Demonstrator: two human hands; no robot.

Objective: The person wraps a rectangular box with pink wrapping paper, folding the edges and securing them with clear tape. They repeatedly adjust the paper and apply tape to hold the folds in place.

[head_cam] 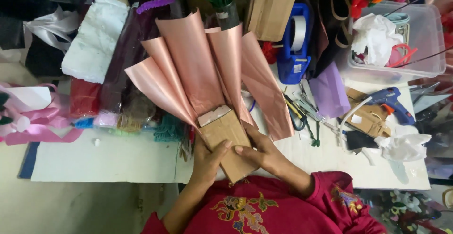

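Red embroidered sleeves frame both hands at the table (118, 161) edge. Biggest item: a fan of pink satin wrapping sheets (203, 69) spreading up & away, fixed to a brown cardboard piece (231, 139) at the base. Left hand (207, 161) grips the cardboard's left side, thumb on top; right hand (262, 151) clasps its right edge, fingers curled around. Judged step: pressing the folded sheets onto the cardboard backing; any next move would need one hand freed w/o the fan slipping. Clutter crowds the work: clear plastic bin (424, 40) far right, white foam block (96, 36) upper left, blue tape dispenser (293, 45) just beside the fan, blue glue gun (391, 99), scissors (297, 113) close to the right hand.
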